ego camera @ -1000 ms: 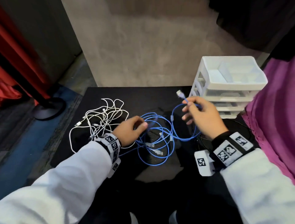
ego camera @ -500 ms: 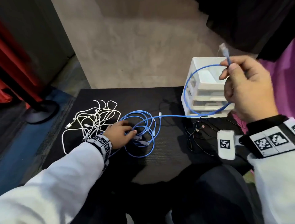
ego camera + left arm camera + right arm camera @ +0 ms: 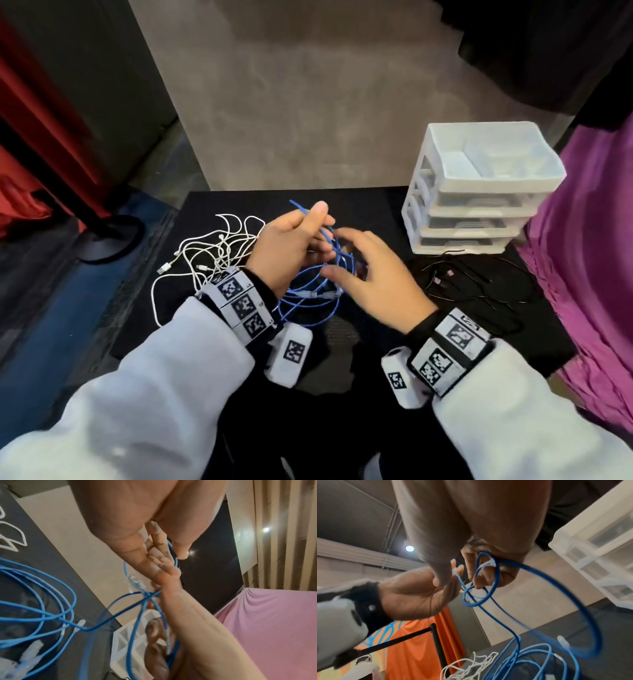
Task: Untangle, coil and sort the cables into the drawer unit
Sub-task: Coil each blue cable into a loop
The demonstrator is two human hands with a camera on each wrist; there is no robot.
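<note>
A blue network cable (image 3: 308,303) lies in loose loops on the black mat (image 3: 359,212), with part of it lifted between my hands. My left hand (image 3: 308,233) is raised over the loops and pinches a blue strand between thumb and fingers (image 3: 181,550). My right hand (image 3: 356,263) is just right of it, and a small loop of the blue cable (image 3: 479,581) with a clear plug runs through its curled fingers. The white drawer unit (image 3: 479,185) stands at the mat's back right with its drawers closed.
A tangle of white cables (image 3: 212,253) lies left of my hands. Thin black cables (image 3: 472,284) lie in front of the drawer unit. A purple cloth (image 3: 589,257) hangs at the right edge. A black stand base (image 3: 109,236) sits on the floor to the left.
My right hand came down from high on the right to the middle, bringing the blue cable's end. My left hand lifted off the mat with a blue strand, and the hands met.
</note>
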